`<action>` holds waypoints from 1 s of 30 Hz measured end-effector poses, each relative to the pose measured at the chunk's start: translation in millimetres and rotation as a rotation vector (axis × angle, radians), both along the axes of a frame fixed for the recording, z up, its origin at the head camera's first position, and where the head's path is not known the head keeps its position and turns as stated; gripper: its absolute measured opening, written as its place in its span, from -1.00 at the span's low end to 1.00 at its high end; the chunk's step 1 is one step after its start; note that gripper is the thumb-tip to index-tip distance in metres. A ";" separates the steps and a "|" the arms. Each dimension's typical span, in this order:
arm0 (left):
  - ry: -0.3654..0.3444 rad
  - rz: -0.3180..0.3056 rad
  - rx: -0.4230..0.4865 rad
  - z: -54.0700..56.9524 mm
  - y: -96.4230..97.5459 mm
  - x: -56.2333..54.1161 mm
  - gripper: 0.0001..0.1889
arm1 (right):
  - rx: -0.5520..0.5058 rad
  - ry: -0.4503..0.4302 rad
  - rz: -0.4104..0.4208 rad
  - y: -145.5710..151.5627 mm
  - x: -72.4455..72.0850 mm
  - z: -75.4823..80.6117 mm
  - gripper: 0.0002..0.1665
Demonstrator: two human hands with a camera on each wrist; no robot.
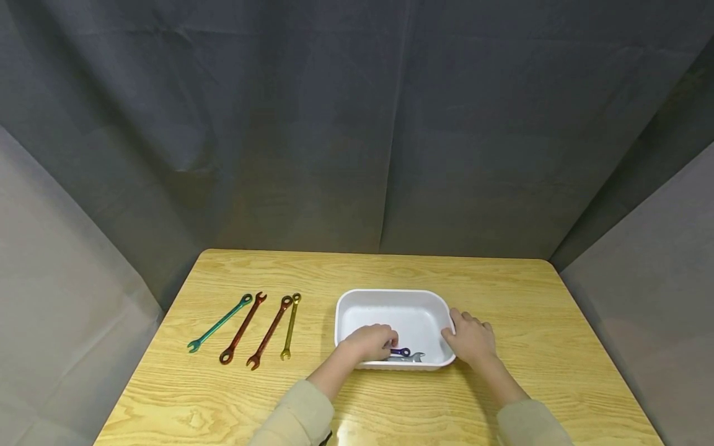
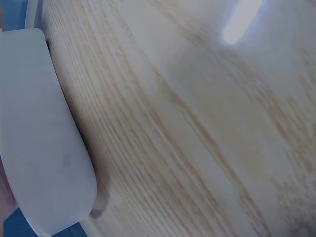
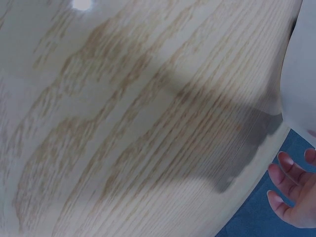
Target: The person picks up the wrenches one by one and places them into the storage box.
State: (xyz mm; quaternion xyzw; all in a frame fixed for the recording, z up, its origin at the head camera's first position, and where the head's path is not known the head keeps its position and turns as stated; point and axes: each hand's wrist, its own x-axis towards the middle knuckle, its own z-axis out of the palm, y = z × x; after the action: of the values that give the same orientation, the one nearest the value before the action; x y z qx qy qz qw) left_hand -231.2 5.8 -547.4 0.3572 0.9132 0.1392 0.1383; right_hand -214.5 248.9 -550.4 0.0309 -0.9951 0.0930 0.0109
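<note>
A white plastic tub (image 1: 385, 298) stands on the table, and my left hand (image 1: 368, 342) reaches into it over the near wall. Its curled fingers pinch a small dark-blue combination wrench (image 1: 401, 352), whose ring end sticks out to the right. The wrench's other end is hidden under the hand. Just below it in the tub lies a silver wrench (image 1: 415, 357) with its open end to the right. My right hand (image 1: 473, 337) holds the tub's right rim, thumb over the edge; its fingers (image 3: 284, 182) show beside the tub wall in the right wrist view.
Left of the tub, several wrenches lie side by side: a green wrench (image 1: 223, 322), a red wrench (image 1: 243, 328), another red wrench (image 1: 270, 331) and a yellow-gold wrench (image 1: 290, 325). Grey curtains (image 1: 312, 136) hang behind the wooden table (image 1: 502, 279) and at both sides.
</note>
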 end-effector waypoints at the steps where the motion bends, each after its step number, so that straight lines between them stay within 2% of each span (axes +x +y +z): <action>1: 0.018 -0.001 0.000 0.1 -0.1 0.0 -0.87 | 0.000 0.000 0.001 0.1 0.0 -0.1 -0.39; 9: 0.280 0.011 -0.045 -2.8 -0.8 -1.4 -0.82 | 0.008 0.000 0.004 0.7 -0.6 -0.4 -0.40; 12: 0.347 0.033 -0.040 -3.6 -1.8 -2.4 -0.78 | 0.009 -0.001 0.001 0.7 -0.5 -0.6 -0.40; 21: 0.483 0.101 -0.035 -6.0 -9.2 -3.8 -0.69 | 0.008 0.000 -0.003 0.9 -0.9 -1.2 -0.42; 30: 0.564 0.159 -0.007 -3.0 -18.0 -4.4 -0.71 | 0.013 -0.004 -0.002 0.9 -1.8 -0.3 -0.42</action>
State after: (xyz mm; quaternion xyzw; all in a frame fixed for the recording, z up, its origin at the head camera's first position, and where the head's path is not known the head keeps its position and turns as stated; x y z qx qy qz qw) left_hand -235.6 -12.2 -550.4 0.3088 0.9411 0.0415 -0.1312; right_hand -216.2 249.9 -550.6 0.0296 -0.9958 0.0866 0.0087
